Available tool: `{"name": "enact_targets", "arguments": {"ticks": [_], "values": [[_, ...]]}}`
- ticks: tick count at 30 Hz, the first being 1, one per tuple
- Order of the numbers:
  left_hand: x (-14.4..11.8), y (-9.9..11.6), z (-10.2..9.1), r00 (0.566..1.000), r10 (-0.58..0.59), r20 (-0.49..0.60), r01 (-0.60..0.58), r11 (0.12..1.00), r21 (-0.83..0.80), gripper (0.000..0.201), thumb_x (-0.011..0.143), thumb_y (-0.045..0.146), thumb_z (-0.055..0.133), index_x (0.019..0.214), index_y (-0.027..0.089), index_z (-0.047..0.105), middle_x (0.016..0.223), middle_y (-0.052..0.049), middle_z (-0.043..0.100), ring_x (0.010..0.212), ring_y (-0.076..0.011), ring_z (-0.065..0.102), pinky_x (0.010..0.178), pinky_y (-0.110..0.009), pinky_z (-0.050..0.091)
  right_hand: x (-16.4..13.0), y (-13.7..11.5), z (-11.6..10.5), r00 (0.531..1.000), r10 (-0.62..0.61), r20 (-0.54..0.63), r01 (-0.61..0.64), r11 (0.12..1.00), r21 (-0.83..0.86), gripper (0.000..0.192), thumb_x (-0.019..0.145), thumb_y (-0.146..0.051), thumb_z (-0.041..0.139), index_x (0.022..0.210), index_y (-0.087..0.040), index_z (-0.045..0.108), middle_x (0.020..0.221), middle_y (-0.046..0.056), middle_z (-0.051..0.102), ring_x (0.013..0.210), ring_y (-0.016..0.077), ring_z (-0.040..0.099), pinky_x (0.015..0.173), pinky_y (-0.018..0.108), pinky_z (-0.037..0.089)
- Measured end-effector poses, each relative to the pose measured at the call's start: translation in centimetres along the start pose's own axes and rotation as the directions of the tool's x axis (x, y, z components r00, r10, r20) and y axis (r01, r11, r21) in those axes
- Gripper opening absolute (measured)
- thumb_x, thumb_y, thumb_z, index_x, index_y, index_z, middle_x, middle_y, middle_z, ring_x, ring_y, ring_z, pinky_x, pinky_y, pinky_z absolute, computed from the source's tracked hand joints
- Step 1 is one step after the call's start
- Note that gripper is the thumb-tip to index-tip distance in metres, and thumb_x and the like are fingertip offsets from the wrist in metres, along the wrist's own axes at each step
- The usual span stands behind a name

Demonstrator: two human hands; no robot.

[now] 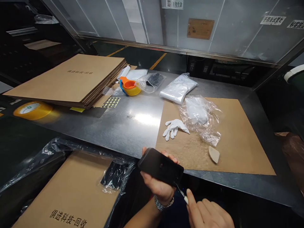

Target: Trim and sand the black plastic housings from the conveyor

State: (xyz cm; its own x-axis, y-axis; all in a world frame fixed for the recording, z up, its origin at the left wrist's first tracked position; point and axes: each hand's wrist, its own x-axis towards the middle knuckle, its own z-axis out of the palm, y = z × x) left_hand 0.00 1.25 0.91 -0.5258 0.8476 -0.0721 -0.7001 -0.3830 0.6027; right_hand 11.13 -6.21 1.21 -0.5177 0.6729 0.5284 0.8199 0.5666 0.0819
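- While the left hand (158, 185) grasps a flat black rectangular phone-like device (161, 167) from beneath, fingers curled over its far edge, the device hangs tilted just off the near edge of the steel bench (128, 123), over the gap below.
- At the device's lower right corner the right hand (209, 213) pinches a thin white-handled pointed tool (182, 192), its tip touching or nearly touching that corner; whether the tip is inside a slot I cannot tell.
- Judging by this, the step in hand is working the tool into the device's edge or corner; the next move would call for a steady left grip and a fine, well-aimed push, since a slip could scratch the casing.
- Just beyond the device, a brown cardboard sheet (239, 139) covers the bench's right part; near its front edge lie a small beige wedge-shaped piece (214, 154) and a white cloth glove (174, 128).
- Farther back on that sheet is crumpled clear plastic film (201, 118), with a sealed whitish plastic bag (178, 88) behind it.
- Toward the back left corner stand an orange and yellow tape dispenser (130, 87) and a stack of flat brown cardboard sheets (71, 79).
- Below the near edge, on the left, sits a plastic-lined brown carton (68, 193).
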Motion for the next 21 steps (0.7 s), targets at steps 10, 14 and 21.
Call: {"name": "enact_targets", "arguments": {"ticks": [10,14,21], "values": [[-0.6,0.3,0.4,0.987,-0.124,-0.100,0.135,0.984,0.115,0.044,0.081,0.051,0.042,0.124,0.042,0.044,0.074,0.002,0.058,0.058,-0.0160,0.055,0.052,-0.029,0.048,0.2,0.2,-0.5,0.995,-0.023,0.093,0.031,0.996,-0.085,0.027,0.083,0.001,0.043,0.089,-0.010,0.068,0.043,-0.004,0.043,0.039,0.0072,0.041,0.044,0.026,0.025],[-0.5,0.0,-0.2,0.962,-0.229,-0.149,0.254,0.951,0.174,0.050,0.083,0.052,0.042,0.130,0.035,0.039,0.071,0.002,0.061,0.056,-0.0152,0.058,0.051,-0.026,0.048,0.3,0.6,-0.8,0.990,-0.060,0.127,0.079,0.986,-0.145,0.029,0.083,-0.001,0.040,0.094,-0.007,0.066,0.046,-0.002,0.044,0.043,0.0095,0.043,0.046,0.028,0.025],[0.2,0.1,-0.6,0.852,-0.470,-0.231,0.510,0.845,0.158,0.047,0.081,0.055,0.042,0.100,0.016,0.060,0.061,-0.002,0.062,0.051,-0.0149,0.059,0.046,-0.024,0.047,0.5,3.0,-0.5,0.992,0.068,0.102,-0.061,0.996,-0.064,0.032,0.088,-0.008,0.032,0.087,-0.009,0.065,0.051,0.002,0.049,0.049,0.0130,0.044,0.053,0.030,0.028]]}}
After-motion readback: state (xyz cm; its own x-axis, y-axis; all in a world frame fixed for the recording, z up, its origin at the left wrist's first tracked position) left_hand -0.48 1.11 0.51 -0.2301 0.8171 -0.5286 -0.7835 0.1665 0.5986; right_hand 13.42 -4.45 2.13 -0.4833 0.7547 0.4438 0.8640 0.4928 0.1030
